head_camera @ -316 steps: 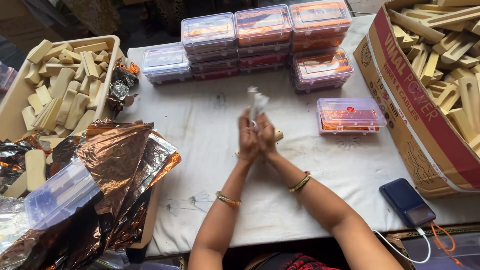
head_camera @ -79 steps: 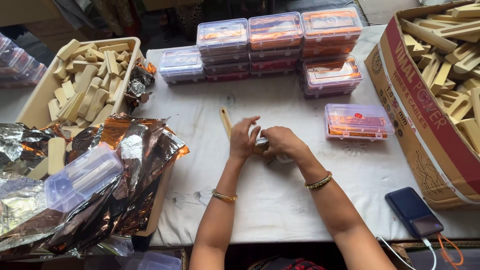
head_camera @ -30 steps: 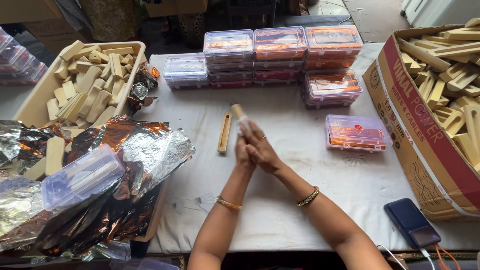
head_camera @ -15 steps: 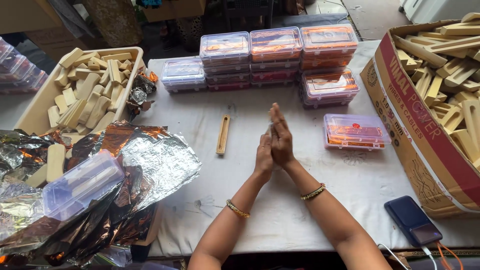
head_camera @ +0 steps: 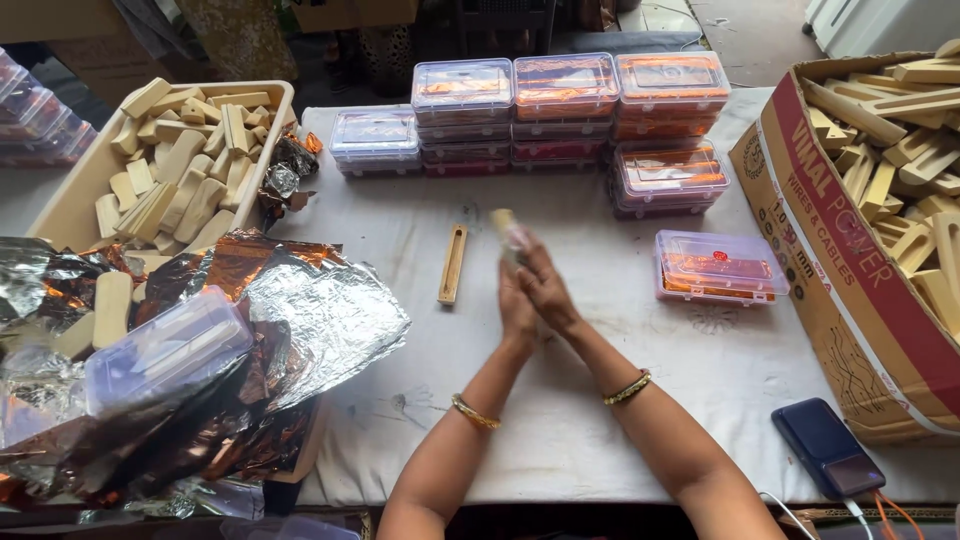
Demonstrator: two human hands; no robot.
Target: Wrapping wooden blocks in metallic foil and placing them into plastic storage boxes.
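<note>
At the middle of the bench (head_camera: 420,250), which is covered with a white cloth, the left hand (head_camera: 517,312) and the right hand (head_camera: 548,292) are pressed together, palms facing. Between them they clasp a small pale stick-like piece (head_camera: 505,228), whose blurred tip pokes up above the fingertips; both grips are closed on it. A gold bangle sits on each wrist. Just left of the hands, apart from them, a narrow wooden holder (head_camera: 453,264) lies flat on the cloth. To the right, a single clear plastic box with orange contents (head_camera: 720,268) rests near a large cardboard carton (head_camera: 840,290) full of pale wooden pieces. Stacks of similar plastic boxes (head_camera: 565,110) line the far edge. On the left, a cream tray (head_camera: 60,210) holds more wooden blocks, and crumpled silver and copper foil (head_camera: 310,310) spreads beneath another clear box (head_camera: 165,350). A dark blue phone (head_camera: 828,448) lies by the near right corner.
</note>
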